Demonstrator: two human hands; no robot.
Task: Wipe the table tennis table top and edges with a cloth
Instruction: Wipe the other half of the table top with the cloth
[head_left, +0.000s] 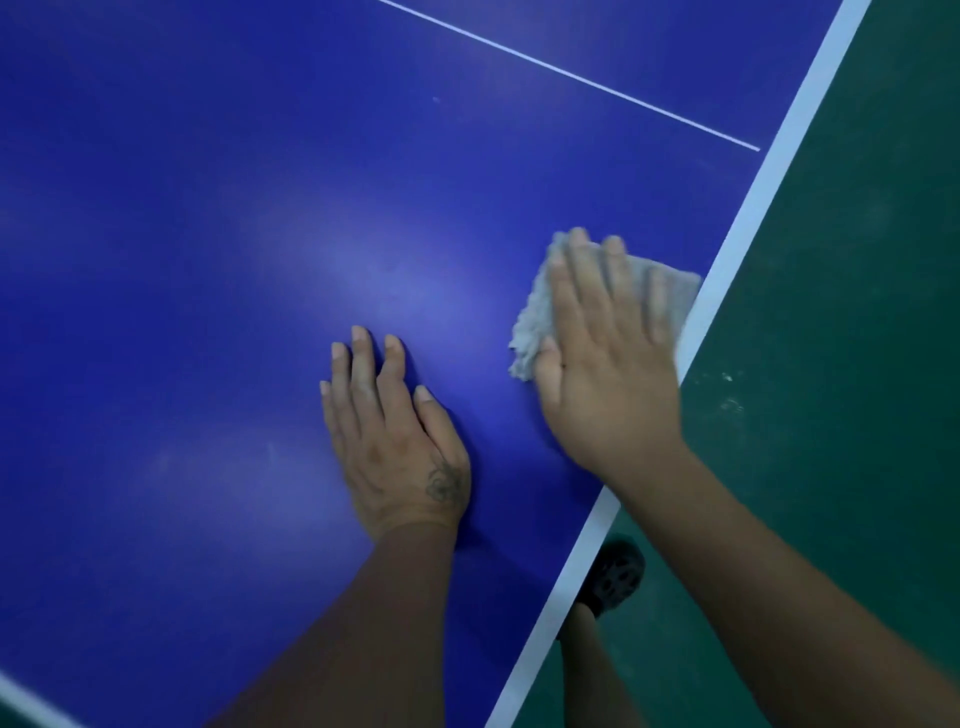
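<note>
We look down on a blue table tennis table (208, 260) filling the left and centre of the frame. At centre right, our right hand (608, 358) presses flat, fingers straight and close together, on a grey cloth (535, 317) lying just beside the white edge stripe (748, 218). Our left hand (395, 441) rests flat on the blue surface, lower centre, holding nothing. We judge the top is being wiped near its side; next, the cloth likely needs sliding onto the edge itself.
</note>
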